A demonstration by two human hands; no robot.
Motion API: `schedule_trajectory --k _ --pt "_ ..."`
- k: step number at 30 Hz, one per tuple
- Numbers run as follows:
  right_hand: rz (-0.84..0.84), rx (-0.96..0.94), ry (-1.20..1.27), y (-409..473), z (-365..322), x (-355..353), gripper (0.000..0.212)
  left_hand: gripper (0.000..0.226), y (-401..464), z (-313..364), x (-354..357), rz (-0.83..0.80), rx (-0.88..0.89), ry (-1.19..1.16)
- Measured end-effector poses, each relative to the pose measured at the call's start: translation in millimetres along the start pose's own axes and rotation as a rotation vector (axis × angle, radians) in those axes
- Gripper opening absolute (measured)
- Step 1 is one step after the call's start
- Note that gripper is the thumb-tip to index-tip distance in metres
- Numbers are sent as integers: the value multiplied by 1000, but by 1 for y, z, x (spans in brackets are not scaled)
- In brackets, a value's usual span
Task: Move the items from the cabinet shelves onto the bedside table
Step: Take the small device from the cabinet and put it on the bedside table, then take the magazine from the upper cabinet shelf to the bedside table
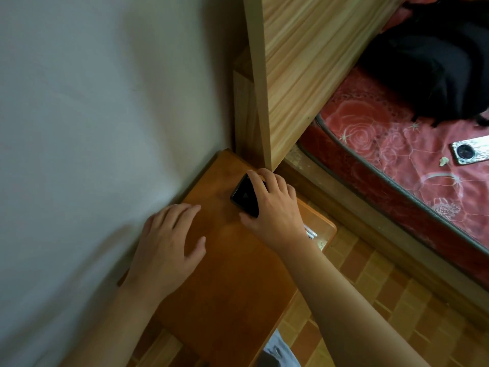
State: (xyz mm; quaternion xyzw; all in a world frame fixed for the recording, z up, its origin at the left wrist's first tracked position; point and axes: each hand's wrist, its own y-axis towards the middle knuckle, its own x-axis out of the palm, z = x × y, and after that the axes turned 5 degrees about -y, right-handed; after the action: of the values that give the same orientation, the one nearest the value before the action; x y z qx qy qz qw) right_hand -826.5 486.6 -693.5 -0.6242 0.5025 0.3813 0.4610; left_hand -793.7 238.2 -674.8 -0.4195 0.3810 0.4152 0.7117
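Observation:
A small flat black object [244, 195] lies on the far part of the brown wooden bedside table [227, 274]. My right hand [272, 205] grips it, fingers curled over its far and right edges and thumb at its near corner. My left hand [166, 245] hovers or rests flat over the table's left side, fingers relaxed and holding nothing. The cabinet shelves are out of view.
A white wall [92, 128] runs along the table's left. A light wooden headboard [291, 75] stands behind the table. To the right lies a bed with a red floral sheet [397, 160], a black bag [434, 75] and a phone [471, 152]. Below is a tiled floor [370, 282].

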Motion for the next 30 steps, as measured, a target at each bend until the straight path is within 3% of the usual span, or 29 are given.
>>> schedule_trajectory --k 14,30 --pt "-22 110 84 -82 13 -96 82 62 -24 67 -85 56 53 13" --pt "67 244 -13 -262 -32 -274 84 56 -123 193 -224 145 402 40"
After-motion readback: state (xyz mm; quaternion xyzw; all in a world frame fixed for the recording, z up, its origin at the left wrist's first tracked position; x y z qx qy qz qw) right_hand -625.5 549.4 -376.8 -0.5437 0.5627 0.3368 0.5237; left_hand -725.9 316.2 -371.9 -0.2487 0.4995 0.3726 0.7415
